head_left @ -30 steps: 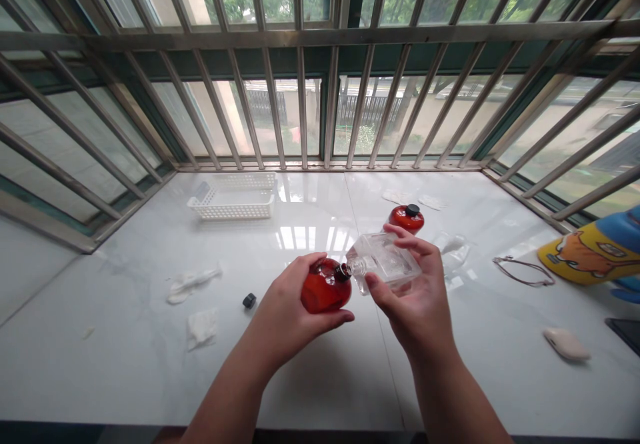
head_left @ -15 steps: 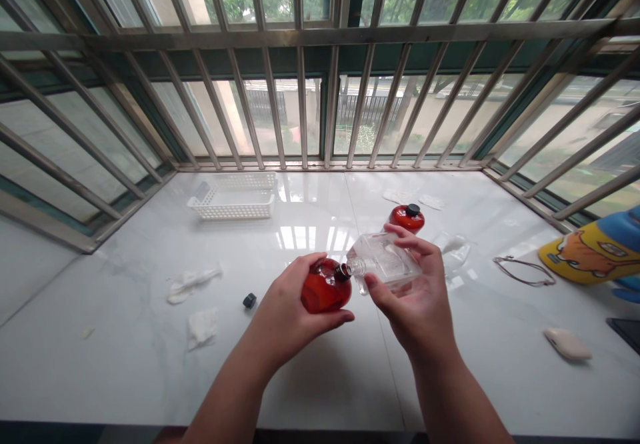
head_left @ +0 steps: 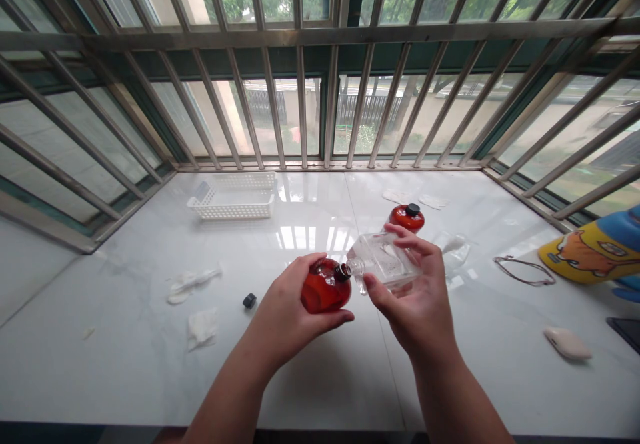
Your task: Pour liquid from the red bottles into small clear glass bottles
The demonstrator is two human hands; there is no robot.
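Note:
My left hand [head_left: 287, 297] cups a round red bottle [head_left: 324, 292] with its dark neck tilted to the right, and no cap on it. My right hand [head_left: 413, 304] holds a flat clear glass bottle [head_left: 384, 262] on its side. The clear bottle's narrow neck [head_left: 356, 268] meets the red bottle's mouth. Behind my right fingers stands a second red bottle [head_left: 407, 218] with a black cap. A small black cap [head_left: 249, 301] lies on the white marble counter [head_left: 320, 377] to the left of my left hand.
A white plastic basket [head_left: 233, 197] stands at the back left, below steel window bars [head_left: 300, 97]. Crumpled tissues [head_left: 193, 286] lie left and behind. A wire loop [head_left: 524, 271], a pale soap-like lump [head_left: 567, 344] and a yellow cartoon-printed item [head_left: 595, 254] lie right.

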